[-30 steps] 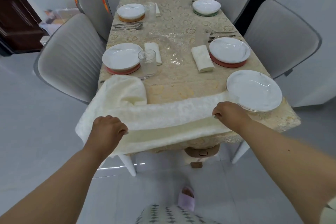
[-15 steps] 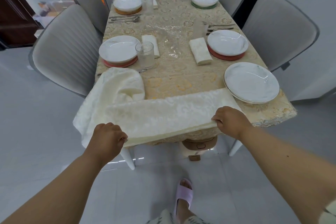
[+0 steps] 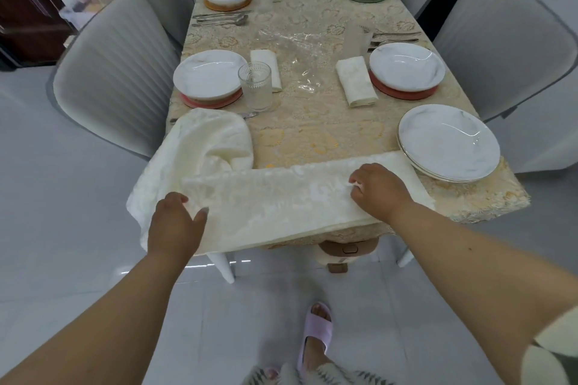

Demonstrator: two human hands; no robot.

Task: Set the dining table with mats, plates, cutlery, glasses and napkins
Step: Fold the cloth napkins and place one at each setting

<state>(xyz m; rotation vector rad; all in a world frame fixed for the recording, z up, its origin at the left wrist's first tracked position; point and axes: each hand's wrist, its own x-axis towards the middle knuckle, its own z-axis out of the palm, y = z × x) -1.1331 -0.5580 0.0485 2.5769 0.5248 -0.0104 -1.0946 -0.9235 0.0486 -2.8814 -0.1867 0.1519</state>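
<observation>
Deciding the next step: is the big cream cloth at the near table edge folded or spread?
Partly folded: the cream cloth lies as a doubled band, its left end bunched.
</observation>
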